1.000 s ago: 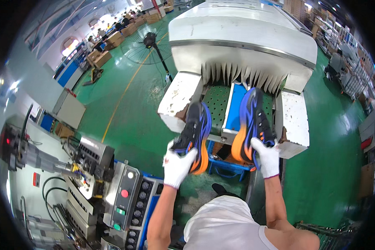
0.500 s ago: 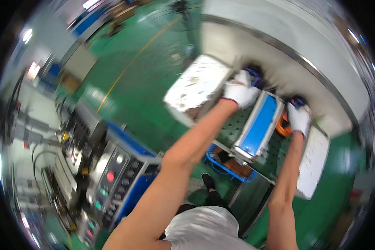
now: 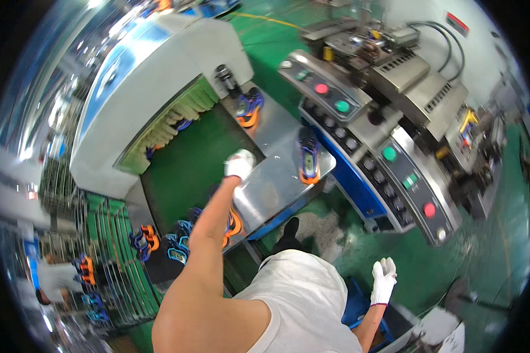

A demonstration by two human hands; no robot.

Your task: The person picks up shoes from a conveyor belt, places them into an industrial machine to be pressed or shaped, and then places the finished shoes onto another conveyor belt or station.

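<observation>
- Green factory floor (image 3: 453,265) running under a white tunnel machine (image 3: 159,76) with a green conveyor belt (image 3: 182,159) and a steel side plate (image 3: 277,182); grey control console (image 3: 388,159) sitting to the right.
- Left hand (image 3: 239,165), white-gloved, reaching out over the belt edge by the plate; looking loosely curled, gripping nothing visible.
- Right hand (image 3: 384,281), also gloved, hanging low beside the torso, fingers extended, holding nothing.
- Nearest shoe (image 3: 308,157), blue upper with orange sole, lying on the plate just right of the left hand; a second shoe (image 3: 248,106) sitting nearer the tunnel mouth.
- Judging it light, soft upper, stiff sole; gripping around the heel or midsole looks safest.
- More shoes racking on a green trolley (image 3: 129,247) at left.
</observation>
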